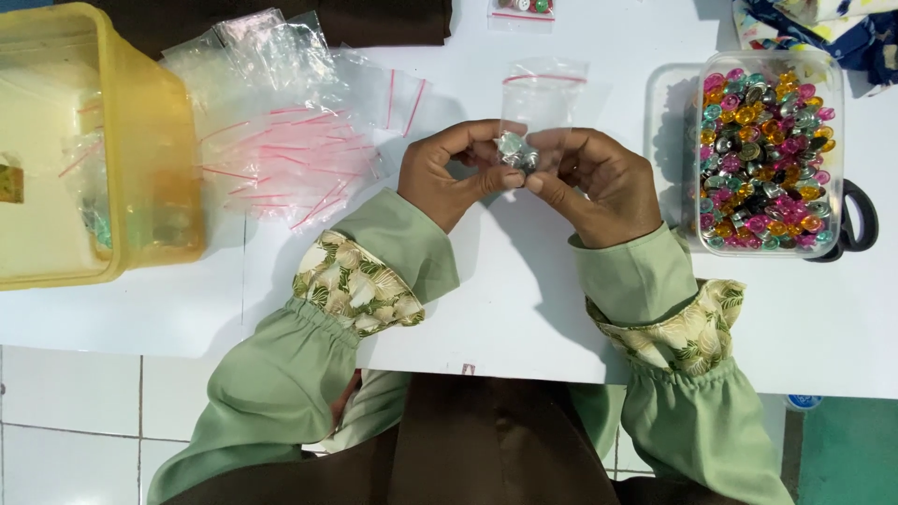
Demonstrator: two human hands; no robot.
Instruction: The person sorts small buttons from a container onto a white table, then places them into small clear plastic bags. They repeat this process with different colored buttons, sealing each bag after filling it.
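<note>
Two hands hold a little clear bag with shiny beads over a white worktop.

The left hand (449, 173) and the right hand (594, 182) come out of light green sleeves with leafy cuffs (355, 281), and they meet in the middle. Both hands pinch the small clear plastic zip bag with a red line on top (541, 98), which stands up between the fingertips. A few small shiny round beads (514, 151) sit at the bottom of the bag, right between the two thumbs. Just to the right of the right hand is a clear plastic box full of pink, gold, green and silver beads (767, 150), with black scissors (856, 220) beside it. To the left of the left hand lies a pile of empty clear bags with red lines (281, 140). Farther left stands a big yellow plastic tub (154, 159).
</note>
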